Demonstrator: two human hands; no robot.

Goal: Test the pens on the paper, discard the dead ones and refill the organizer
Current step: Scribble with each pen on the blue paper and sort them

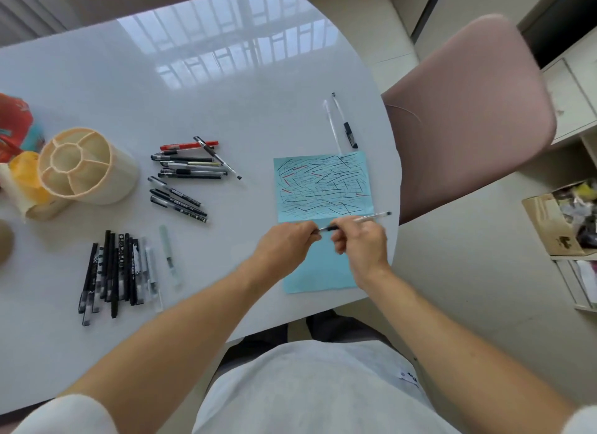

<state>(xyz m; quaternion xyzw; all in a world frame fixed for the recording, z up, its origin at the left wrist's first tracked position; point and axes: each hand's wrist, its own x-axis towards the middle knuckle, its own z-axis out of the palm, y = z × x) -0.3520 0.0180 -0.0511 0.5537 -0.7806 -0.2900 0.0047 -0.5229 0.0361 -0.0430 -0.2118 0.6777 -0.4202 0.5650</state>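
My right hand (360, 241) grips a clear pen (371, 218) by its barrel, just above the lower half of the blue paper (323, 188). My left hand (286, 241) pinches the pen's dark front end; whether that is a cap I cannot tell. The paper's upper half is covered with black and red scribbles. A cream organizer (84, 167) with empty compartments stands at the left. Beside it lies a fanned group of pens (189, 162). A second bundle of black pens (116, 272) lies near the front edge. Two pens (342, 122) lie apart, beyond the paper.
The white table (193, 88) is round-edged, its rim close behind my right hand. A pink chair (468, 110) stands at the right. Orange and red items (16, 126) sit at the far left. A cardboard box of clutter (562, 220) rests on the floor shelf.
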